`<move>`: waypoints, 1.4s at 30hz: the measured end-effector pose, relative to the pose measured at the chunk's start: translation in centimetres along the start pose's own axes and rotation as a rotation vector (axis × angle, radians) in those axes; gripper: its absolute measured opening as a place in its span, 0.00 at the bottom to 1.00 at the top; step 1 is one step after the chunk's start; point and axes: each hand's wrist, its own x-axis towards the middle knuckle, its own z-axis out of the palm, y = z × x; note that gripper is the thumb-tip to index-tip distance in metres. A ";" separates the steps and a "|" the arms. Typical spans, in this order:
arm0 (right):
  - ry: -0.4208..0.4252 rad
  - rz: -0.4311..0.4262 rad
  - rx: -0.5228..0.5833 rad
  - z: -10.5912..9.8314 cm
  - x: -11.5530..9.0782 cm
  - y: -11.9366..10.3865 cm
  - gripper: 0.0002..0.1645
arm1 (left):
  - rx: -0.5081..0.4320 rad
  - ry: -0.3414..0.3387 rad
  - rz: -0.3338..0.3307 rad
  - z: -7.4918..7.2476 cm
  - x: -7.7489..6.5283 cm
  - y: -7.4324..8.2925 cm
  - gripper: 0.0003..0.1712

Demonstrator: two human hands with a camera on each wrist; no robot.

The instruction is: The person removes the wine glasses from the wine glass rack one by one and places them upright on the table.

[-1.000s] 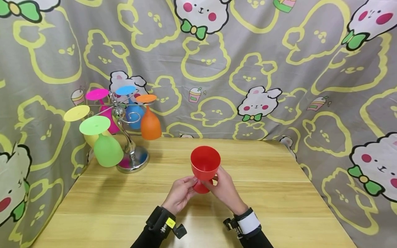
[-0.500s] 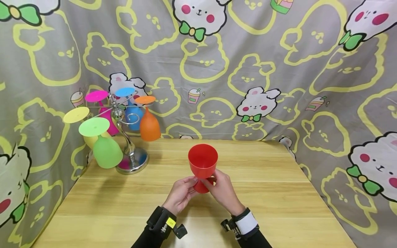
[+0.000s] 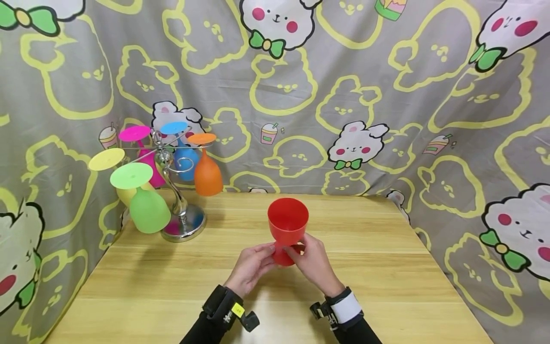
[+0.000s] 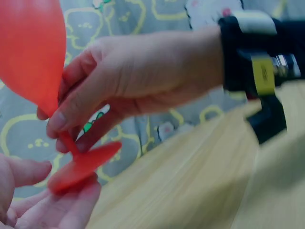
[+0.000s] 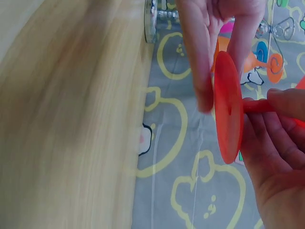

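Observation:
A red plastic goblet [image 3: 288,224] is held upright above the table, its bowl facing up in the head view. My right hand [image 3: 315,265] pinches its stem between thumb and fingers, which the left wrist view shows closely. My left hand [image 3: 251,267] is at the goblet's foot: in the left wrist view its straight fingers [image 4: 78,205] lie beneath the round base [image 4: 86,167], while the thumb stands off to the side. From the right wrist view, the base [image 5: 228,107] is edge-on, with the left hand [image 5: 219,28] reaching to either side of its rim.
At the back left stands a chrome glass rack [image 3: 184,224]. Upside-down goblets hang from it: green [image 3: 148,210], yellow [image 3: 107,159], pink [image 3: 135,133], blue [image 3: 186,162] and orange [image 3: 208,177]. A patterned cloth [image 3: 301,95] encloses the wooden table [image 3: 365,239].
The goblet has shifted slightly, first left and then back right. Both hands stay at its stem and base, and the rack has not moved.

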 end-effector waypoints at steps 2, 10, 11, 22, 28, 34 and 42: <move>0.017 0.012 0.003 -0.5 0.1 0.3 0.23 | 0.070 0.017 0.007 -0.2 0.0 0.2 0.25; 0.118 0.044 -0.052 -3.7 0.6 2.7 0.18 | 0.561 0.241 0.100 -1.0 -0.4 0.9 0.31; 0.134 0.050 -0.070 -4.2 0.7 3.0 0.17 | 0.612 0.276 0.102 -1.0 -0.5 1.0 0.31; 0.281 0.163 -0.299 -10.3 0.4 6.7 0.15 | 1.110 0.457 0.275 -2.0 -0.9 2.0 0.37; 0.316 0.265 -0.377 -13.1 0.0 8.4 0.14 | 1.226 0.471 0.327 -2.4 -1.5 2.2 0.39; 0.317 0.400 -0.408 -15.0 -1.0 10.9 0.15 | 1.275 0.448 0.345 -2.1 -2.1 2.0 0.39; 0.271 0.507 -0.433 -16.6 -2.0 13.7 0.17 | 1.338 0.447 0.356 -2.3 -2.1 1.5 0.40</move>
